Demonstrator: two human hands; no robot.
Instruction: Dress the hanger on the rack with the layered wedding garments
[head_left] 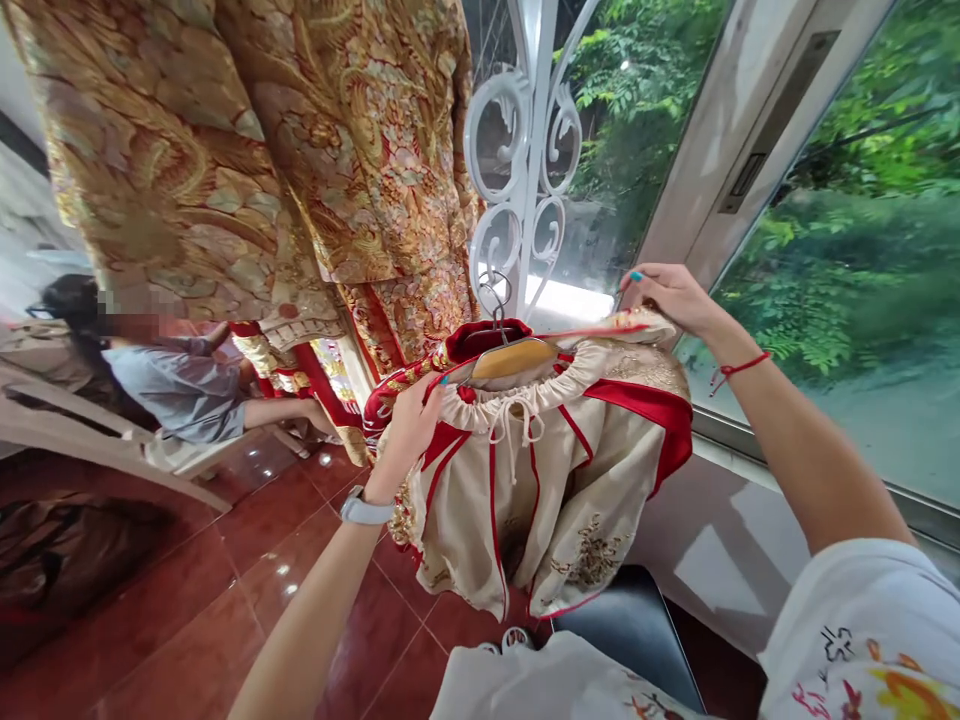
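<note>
A cream garment [540, 490] with red trim, gold embroidery and a tied drawstring [517, 415] at its gathered top hangs in front of me. Inside its opening shows a wooden hanger [514, 358] with a metal hook. My left hand [412, 430] is closed on the garment's left upper edge, thumb on top. Raised at the other side, my right hand [667, 298] pinches the garment's right edge, where a pale, red-lined band [630, 328] stretches across behind the gathered top. Fingertips of the right hand are partly hidden.
Large gold brocade garments [315, 150] hang at the upper left. A white scrolled metal frame [525, 150] stands before the window [847, 300]. Below are a black seat [630, 630] and red tiled floor [277, 600]. Another person [187, 385] sits on a white chair [180, 450] at left.
</note>
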